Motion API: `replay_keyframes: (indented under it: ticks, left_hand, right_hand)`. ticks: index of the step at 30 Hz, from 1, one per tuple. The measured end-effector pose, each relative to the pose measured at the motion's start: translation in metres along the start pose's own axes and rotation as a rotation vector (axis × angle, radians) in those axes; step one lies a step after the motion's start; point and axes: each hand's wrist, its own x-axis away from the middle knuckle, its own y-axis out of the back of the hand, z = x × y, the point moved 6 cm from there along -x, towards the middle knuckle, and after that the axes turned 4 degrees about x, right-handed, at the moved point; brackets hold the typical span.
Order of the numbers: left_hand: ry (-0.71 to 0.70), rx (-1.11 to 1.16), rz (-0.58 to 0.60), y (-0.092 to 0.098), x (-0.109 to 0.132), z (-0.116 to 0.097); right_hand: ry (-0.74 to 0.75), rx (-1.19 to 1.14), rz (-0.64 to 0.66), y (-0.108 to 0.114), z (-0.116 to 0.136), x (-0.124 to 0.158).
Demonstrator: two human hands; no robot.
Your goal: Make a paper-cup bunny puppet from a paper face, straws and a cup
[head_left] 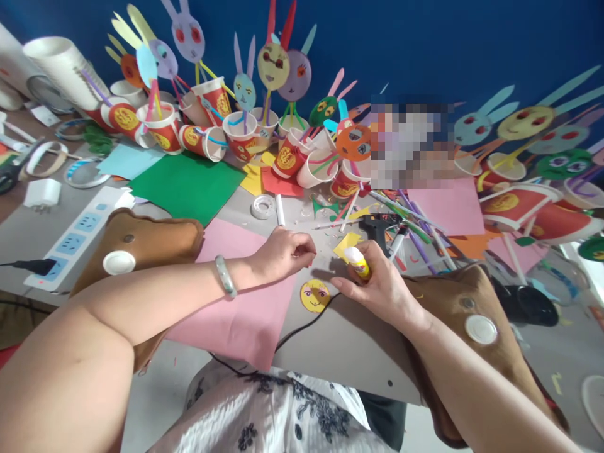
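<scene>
My right hand (384, 286) is closed around a yellow glue stick (358, 265) with its white end pointing up and to the left. Close to the right thumb, a round yellow paper face (314, 297) with drawn eyes and mouth lies flat on the grey table. My left hand (289, 253) is closed, thumb and fingertips pressed together above the table. Whatever it may pinch is too small or hidden to make out. Under the left forearm is a large pink paper sheet (240, 321). A small yellow paper piece (348, 244) lies just behind the glue stick.
Paper cups (160, 129) with paper rabbit heads line the back. A black glue gun (376, 228) lies among straws and scraps. Brown cushions (151, 236) flank the work area, with a power strip (78, 236) at left. A black cable (295, 331) crosses the table front.
</scene>
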Motion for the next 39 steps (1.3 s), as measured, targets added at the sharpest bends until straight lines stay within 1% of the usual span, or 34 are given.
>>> replay_keyframes:
  ticks: [3,6,9,11,15,17,21,24,29,32,39]
  left_hand:
    - [0.034,0.019,-0.007,-0.002,0.001,0.002]
    - [0.069,0.047,0.012,-0.004,0.002,0.003]
    - [0.088,0.041,0.031,-0.005,0.003,0.001]
    - [0.089,0.011,0.041,-0.004,0.002,0.000]
    - [0.092,0.025,0.032,-0.002,0.002,-0.001]
    - [0.085,0.018,0.040,-0.002,0.001,-0.002]
    - [0.027,-0.145,0.039,-0.001,-0.001,-0.006]
    - [0.029,-0.266,0.025,0.000,-0.002,-0.004]
    - [0.077,-0.306,0.026,-0.001,-0.002,0.004]
    - [0.103,-0.346,0.013,-0.001,-0.002,0.007]
    - [0.113,-0.417,-0.006,0.001,-0.002,0.008]
  right_hand:
    - [0.143,-0.016,-0.023,0.006,0.006,0.003]
    - [0.303,-0.004,-0.087,0.012,0.012,0.007]
    - [0.336,0.024,-0.157,0.016,0.013,0.010]
    - [0.349,0.031,-0.172,0.017,0.016,0.012]
    - [0.437,0.022,-0.201,0.020,0.027,0.017]
    - [0.458,-0.007,-0.231,0.022,0.028,0.020]
    - [0.472,-0.030,-0.327,0.024,0.023,0.023]
    - [0.535,0.028,-0.365,0.020,0.027,0.024]
    - [0.635,0.069,-0.310,0.005,0.035,0.023]
    - [0.695,0.086,-0.313,-0.003,0.036,0.023]
    - [0.677,0.138,-0.330,-0.012,0.031,0.022]
